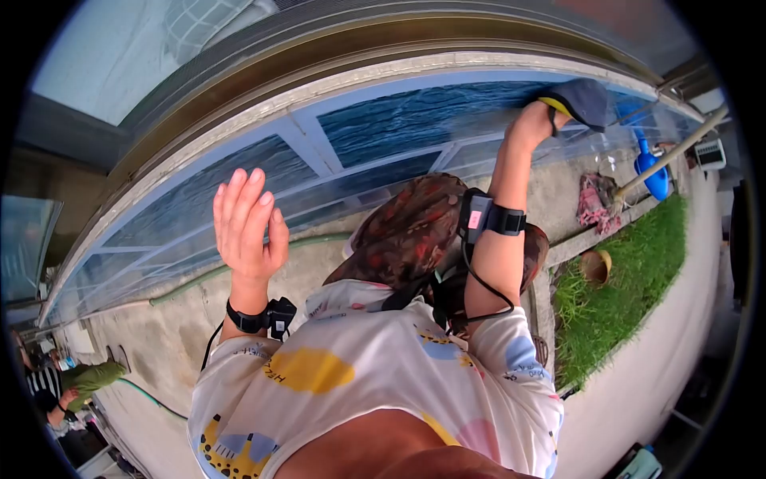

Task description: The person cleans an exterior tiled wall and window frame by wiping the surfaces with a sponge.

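My left hand [248, 225] is raised in front of the blue-framed panels [299, 144]. Its fingers are stretched out and it holds nothing. My right hand [533, 126] reaches far up to the right, against the panels. It holds a dark grey cleaning pad [581, 102] with a yellow edge, and a dark loop hangs by the wrist. Most of that hand's fingers are hidden by the pad. The dark blue panels look wet and streaked near it.
A pole [674, 152] leans at right beside a blue long-handled scoop [652, 172] and a pinkish mop head [598, 203]. A brown pot [596, 267] stands on grass. A green hose [207, 275] runs along the concrete. Another person [68, 387] is at far left.
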Available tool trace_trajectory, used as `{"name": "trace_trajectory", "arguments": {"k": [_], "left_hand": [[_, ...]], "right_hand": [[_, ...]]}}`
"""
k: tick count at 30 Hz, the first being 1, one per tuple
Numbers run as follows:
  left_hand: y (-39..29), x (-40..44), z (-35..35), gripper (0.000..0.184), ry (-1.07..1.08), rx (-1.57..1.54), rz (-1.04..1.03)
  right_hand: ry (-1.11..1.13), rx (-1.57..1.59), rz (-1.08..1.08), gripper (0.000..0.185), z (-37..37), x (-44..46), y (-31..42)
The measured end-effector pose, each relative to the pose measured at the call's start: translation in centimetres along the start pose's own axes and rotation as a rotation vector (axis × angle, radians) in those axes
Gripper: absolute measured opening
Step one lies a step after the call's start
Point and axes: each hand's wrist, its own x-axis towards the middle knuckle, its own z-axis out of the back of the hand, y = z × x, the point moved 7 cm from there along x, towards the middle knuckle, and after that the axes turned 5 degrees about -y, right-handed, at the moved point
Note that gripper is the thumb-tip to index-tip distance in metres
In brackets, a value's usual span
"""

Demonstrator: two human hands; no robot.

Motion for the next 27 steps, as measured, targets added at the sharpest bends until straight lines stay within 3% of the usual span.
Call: {"name": "trace_trajectory", "arguments": {"k": [1,3,6,9,10,13,16,19,21,22,23,25,27], "left_hand": [[0.3,-0.2,0.7,0.041,-0.003,0.026,0.015],[0.9,-0.3,1.5,0.041,0.004,0.047,0.009],[0.9,0.8,2.7,0.043,-0.081,0.081,0.001],[0.2,2.1,3.6,0.044,-0.221,0.06,-0.061],[-0.3,2.3,3.9,0.044,-0.24,0.063,-0.069],[-1.0,2.6,4.1,0.042,-0.357,0.009,-0.094],[-0.9,2.3,3.8,0.041,-0.301,0.03,-0.074],[-0.1,1.1,4.0,0.042,-0.188,0.062,-0.054],[0.2,0.3,3.6,0.043,-0.137,0.056,-0.045],[0.6,0.0,3.3,0.043,-0.115,0.062,-0.025],[0.8,-0.1,3.1,0.043,-0.092,0.07,-0.005],[0.5,0.2,3.0,0.044,-0.118,0.045,-0.009],[-0.1,0.9,2.3,0.044,-0.156,0.022,-0.012]], "right_hand": [[-0.031,-0.021,-0.087,0.011,-0.2,0.4,-1.1],[-0.02,-0.069,-0.032,0.023,-1.6,-3.8,3.4],[0.108,0.025,0.181,0.041,-4.0,-11.6,14.9],[0.352,0.111,0.462,0.06,-5.2,-17.1,21.3],[0.473,0.1,0.603,0.055,-5.2,-18.5,22.5],[0.64,0.059,0.968,0.049,-4.6,-21.8,21.4],[0.715,0.033,1.059,0.049,-2.7,-21.1,15.3],[0.628,-0.049,0.952,0.052,-0.7,-15.0,7.6],[0.435,-0.125,0.653,0.06,0.5,-7.3,5.8],[0.275,-0.034,0.37,0.062,0.7,-3.9,4.9],[0.056,-0.102,0.188,0.048,1.0,-2.4,2.7],[0.05,-0.209,-0.074,0.028,-0.2,-3.5,0.3],[0.063,-0.162,0.04,0.041,-2.2,-7.2,7.0]]}}
